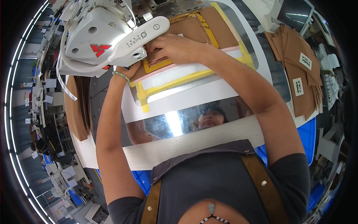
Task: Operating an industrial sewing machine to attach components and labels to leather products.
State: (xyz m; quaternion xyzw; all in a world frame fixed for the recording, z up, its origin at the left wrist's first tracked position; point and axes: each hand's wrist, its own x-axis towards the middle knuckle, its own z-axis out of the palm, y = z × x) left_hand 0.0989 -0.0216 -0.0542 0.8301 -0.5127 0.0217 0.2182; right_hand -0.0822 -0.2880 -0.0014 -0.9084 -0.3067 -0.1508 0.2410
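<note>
A white sewing machine head (108,41) with a red emblem stands over the work at the upper left. Under it lies a flat template (164,85) edged with yellow tape, carrying a brown panel (220,28) and a yellow-bordered frame (209,28). My right hand (177,48) rests on the brown panel beside the machine's needle area, fingers bent and apart, tips partly covered by the machine's lamp-like arm (149,34). My left hand (130,71), with a beaded bracelet at the wrist, reaches beneath the machine head at the template's left edge; its fingers are mostly hidden.
Stacked brown pieces with pale labels (304,71) lie on the right, near a dark monitor (294,13). More brown material (77,108) hangs at the left. A shiny metal plate (179,123) fronts the template. Blue bins (307,140) sit below the table edge.
</note>
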